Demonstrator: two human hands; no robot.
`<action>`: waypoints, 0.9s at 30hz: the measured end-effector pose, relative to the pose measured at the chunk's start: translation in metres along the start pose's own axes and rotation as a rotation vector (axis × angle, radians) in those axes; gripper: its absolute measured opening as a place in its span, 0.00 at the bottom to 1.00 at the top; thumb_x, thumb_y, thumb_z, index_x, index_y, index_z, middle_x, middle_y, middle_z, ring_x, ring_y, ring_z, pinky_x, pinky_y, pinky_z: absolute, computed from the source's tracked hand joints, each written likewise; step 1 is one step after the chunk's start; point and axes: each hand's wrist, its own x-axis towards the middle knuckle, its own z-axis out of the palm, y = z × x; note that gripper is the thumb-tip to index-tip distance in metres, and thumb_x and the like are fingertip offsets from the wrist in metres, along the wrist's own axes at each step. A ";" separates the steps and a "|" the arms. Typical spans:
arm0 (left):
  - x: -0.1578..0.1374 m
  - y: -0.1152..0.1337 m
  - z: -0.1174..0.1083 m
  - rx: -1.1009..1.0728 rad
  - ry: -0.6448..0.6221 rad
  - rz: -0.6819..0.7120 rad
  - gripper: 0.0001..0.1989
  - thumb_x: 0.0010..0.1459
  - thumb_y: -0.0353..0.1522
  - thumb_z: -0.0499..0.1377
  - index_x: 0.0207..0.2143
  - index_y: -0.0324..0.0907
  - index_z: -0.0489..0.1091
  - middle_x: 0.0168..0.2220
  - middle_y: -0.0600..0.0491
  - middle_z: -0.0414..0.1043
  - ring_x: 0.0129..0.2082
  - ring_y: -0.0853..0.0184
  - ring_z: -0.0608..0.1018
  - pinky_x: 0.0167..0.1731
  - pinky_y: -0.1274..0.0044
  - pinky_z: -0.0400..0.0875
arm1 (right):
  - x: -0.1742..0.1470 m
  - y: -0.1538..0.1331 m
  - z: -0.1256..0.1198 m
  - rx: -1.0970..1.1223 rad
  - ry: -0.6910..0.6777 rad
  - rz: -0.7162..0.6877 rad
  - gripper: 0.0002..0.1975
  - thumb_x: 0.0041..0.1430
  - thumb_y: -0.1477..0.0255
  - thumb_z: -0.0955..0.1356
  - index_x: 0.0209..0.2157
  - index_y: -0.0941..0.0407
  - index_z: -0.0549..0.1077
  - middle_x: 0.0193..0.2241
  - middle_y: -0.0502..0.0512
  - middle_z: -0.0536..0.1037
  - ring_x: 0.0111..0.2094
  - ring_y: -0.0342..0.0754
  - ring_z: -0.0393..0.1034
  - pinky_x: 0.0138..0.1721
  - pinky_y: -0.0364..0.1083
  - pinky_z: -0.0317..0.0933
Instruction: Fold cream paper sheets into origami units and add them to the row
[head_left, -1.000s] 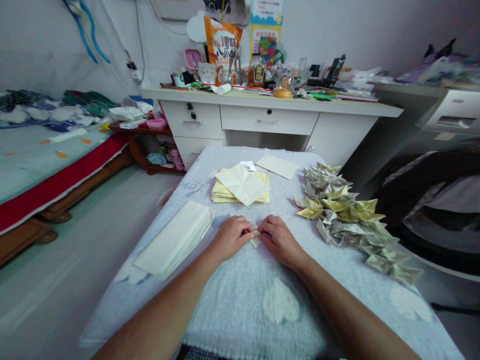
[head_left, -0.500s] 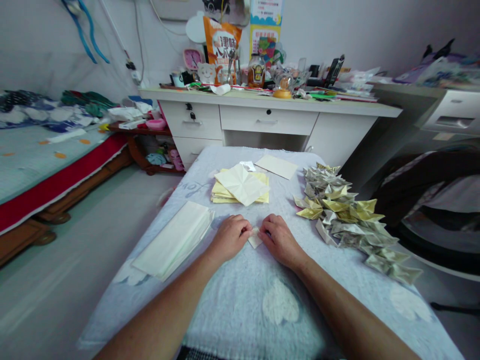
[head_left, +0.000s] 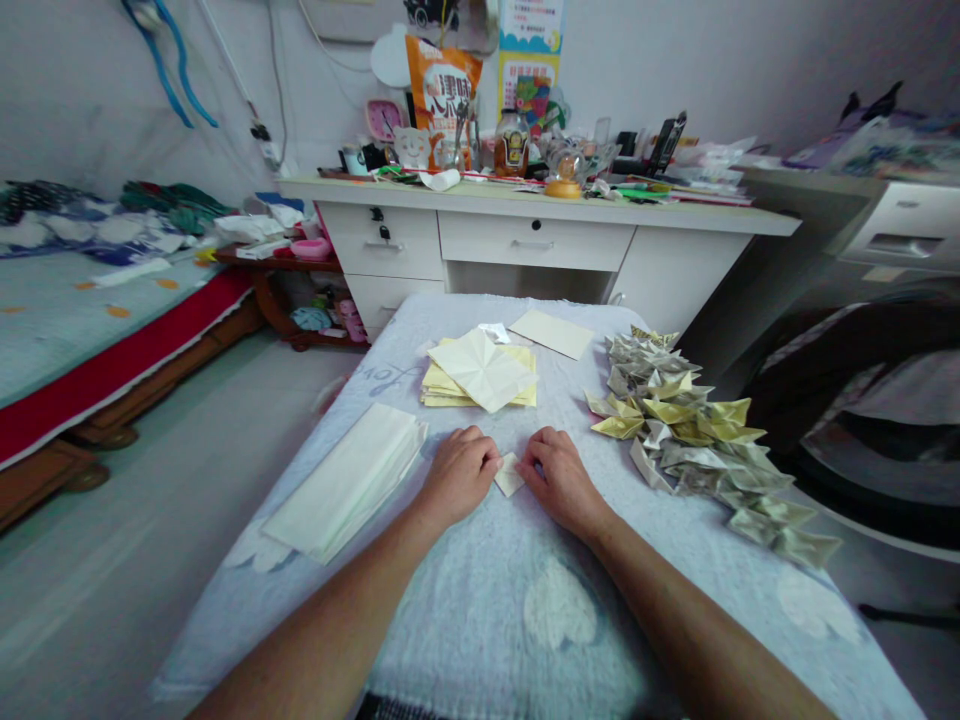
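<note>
On a pale blue cloth, we held a small folded paper at the centre of the dial, our left hand pinching its edge at 9 o'clock and our right hand pinching the opposite edge at 3. Farther out at 9, we had a long white paper bundle lying at a slant. Our heap of folded paper pieces, grey and yellow, spread from 2 o'clock to just past 3. At 12, a creased square sheet topped a yellow paper stack; a loose pale sheet lay flat toward 1. Farthest off, at 12, we faced a white desk bearing a jar and an orange bag.
</note>
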 end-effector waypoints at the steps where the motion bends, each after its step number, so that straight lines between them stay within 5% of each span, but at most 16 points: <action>1: 0.000 0.000 0.000 0.006 -0.001 0.003 0.07 0.58 0.31 0.55 0.28 0.42 0.69 0.32 0.53 0.68 0.37 0.65 0.71 0.40 0.74 0.63 | 0.000 0.000 0.000 0.004 0.003 -0.001 0.06 0.58 0.74 0.68 0.27 0.57 0.70 0.34 0.55 0.69 0.37 0.47 0.61 0.41 0.46 0.56; 27: -0.002 0.010 -0.002 0.100 0.012 -0.063 0.06 0.58 0.32 0.57 0.27 0.42 0.67 0.33 0.52 0.66 0.39 0.63 0.70 0.40 0.72 0.62 | 0.001 0.001 0.002 -0.031 0.009 0.037 0.08 0.58 0.72 0.68 0.25 0.57 0.70 0.33 0.55 0.69 0.37 0.48 0.61 0.41 0.46 0.55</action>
